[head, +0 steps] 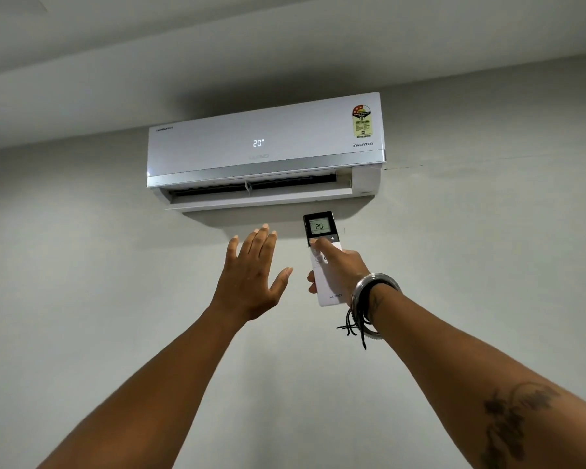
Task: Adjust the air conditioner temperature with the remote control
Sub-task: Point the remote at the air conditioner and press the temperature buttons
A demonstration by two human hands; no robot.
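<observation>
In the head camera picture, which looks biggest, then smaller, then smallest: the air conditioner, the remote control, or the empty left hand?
1. Air conditioner, biggest by far.
2. Left hand, open and empty.
3. Remote control, held in the right hand.

The hand and remote look close in length; the hand is wider, and part of the remote is hidden.

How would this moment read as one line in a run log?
right hand: holds remote, thumb on buttons | left hand: open, raised | remote screen: 20 | air conditioner: shows 20, flap open
</observation>
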